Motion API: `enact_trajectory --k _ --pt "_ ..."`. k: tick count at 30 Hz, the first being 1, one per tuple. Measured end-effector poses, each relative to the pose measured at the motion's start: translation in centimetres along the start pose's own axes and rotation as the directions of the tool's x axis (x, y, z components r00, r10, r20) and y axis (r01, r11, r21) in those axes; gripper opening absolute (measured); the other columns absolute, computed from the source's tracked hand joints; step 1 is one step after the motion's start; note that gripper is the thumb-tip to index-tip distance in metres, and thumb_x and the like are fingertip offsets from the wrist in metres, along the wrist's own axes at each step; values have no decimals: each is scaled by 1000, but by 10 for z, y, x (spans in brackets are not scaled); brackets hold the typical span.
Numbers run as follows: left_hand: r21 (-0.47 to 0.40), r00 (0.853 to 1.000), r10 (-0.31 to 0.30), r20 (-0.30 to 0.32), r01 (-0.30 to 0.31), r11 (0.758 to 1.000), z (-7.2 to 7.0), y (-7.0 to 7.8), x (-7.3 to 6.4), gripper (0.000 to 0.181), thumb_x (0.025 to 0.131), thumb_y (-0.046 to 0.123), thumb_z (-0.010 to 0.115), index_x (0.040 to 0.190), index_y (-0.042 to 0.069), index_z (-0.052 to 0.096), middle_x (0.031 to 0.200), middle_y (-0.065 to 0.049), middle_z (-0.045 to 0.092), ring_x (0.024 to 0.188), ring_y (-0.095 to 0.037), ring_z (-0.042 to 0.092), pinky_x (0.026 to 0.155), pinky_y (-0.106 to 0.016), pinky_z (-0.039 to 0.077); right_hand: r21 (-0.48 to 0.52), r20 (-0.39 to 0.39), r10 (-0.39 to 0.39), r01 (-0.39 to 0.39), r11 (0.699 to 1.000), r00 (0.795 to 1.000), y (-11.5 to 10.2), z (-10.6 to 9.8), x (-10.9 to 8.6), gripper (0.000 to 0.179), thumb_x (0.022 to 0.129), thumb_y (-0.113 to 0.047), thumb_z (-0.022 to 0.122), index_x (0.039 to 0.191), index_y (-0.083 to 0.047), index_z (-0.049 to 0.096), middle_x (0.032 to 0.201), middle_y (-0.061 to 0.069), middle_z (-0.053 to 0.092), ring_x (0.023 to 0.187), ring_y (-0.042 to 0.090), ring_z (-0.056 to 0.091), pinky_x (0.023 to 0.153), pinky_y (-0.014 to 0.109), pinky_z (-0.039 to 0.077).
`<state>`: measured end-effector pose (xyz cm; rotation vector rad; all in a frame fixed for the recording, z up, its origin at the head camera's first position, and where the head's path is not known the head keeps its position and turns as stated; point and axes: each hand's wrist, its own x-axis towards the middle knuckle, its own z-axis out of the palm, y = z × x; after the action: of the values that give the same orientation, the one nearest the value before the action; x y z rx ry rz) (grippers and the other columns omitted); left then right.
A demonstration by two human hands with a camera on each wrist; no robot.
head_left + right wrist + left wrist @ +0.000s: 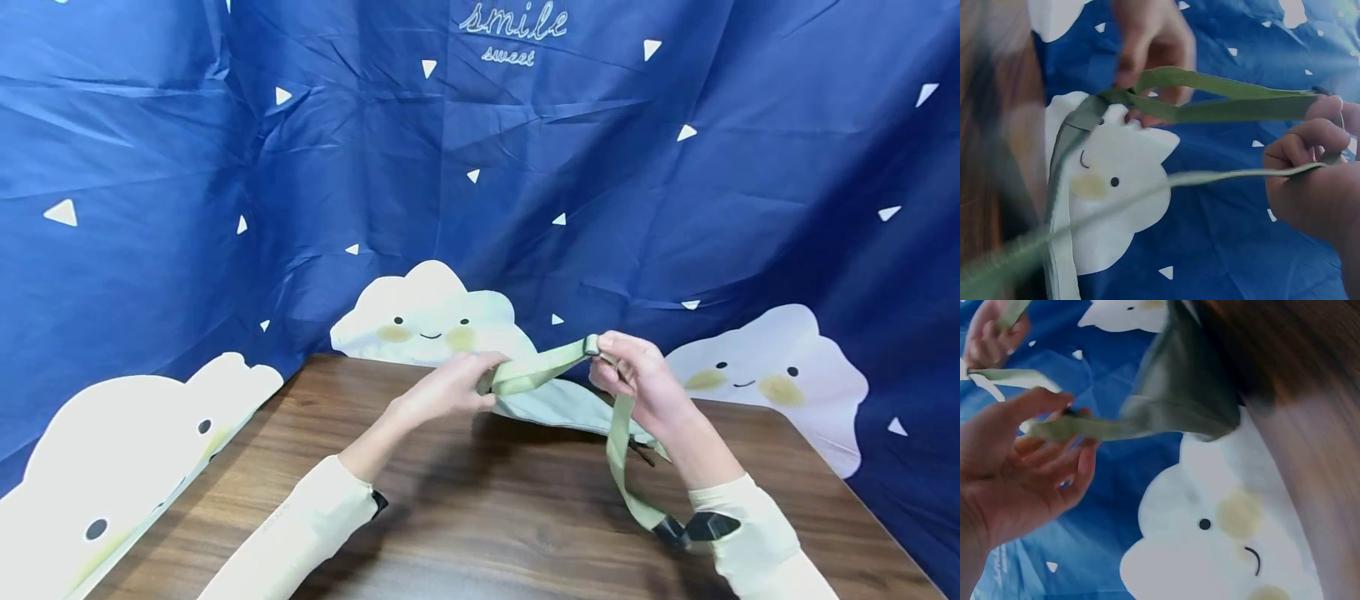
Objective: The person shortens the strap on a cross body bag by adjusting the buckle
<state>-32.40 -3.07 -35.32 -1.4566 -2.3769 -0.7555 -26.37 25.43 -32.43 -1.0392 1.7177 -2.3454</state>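
Observation:
A pale green fabric bag point(555, 407) lies on the wooden table point(465, 500) near its far edge. Its olive green strap point(543, 368) stretches taut between my two hands just above the bag. My left hand point(450, 387) pinches the strap point(1079, 428) near where it joins the bag point(1179, 394). My right hand point(637, 379) grips the other end of that strap point(1235, 106) by a small buckle, fingers curled round it. From there the strap hangs down in a loop point(622, 467) to a black clip point(693, 529) by my right sleeve.
A dark blue cloth backdrop point(480, 167) with white clouds and triangles rises behind and around the table. The table's right edge point(862, 500) runs close to my right forearm. Bare wood lies in front of the bag.

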Motion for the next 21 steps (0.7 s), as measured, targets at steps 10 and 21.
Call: enact_trajectory --k 10,21 --pt "-83 920 236 -314 -274 958 -2 53 4 43 93 19 78 130 3 63 122 -5 64 111 -15 59 99 -26 46 -371 46 121 -95 924 992 20 20 2 25 105 -13 56 85 0 60 65 7 49 45 15 27 42 34 18" --pt "-123 914 217 -342 -272 954 -11 52 1 30 87 14 83 113 5 71 105 2 66 98 -15 62 91 -22 48 -393 135 221 -153 907 966 16 13 0 22 105 -12 55 91 5 60 65 7 51 51 15 30 43 32 18"
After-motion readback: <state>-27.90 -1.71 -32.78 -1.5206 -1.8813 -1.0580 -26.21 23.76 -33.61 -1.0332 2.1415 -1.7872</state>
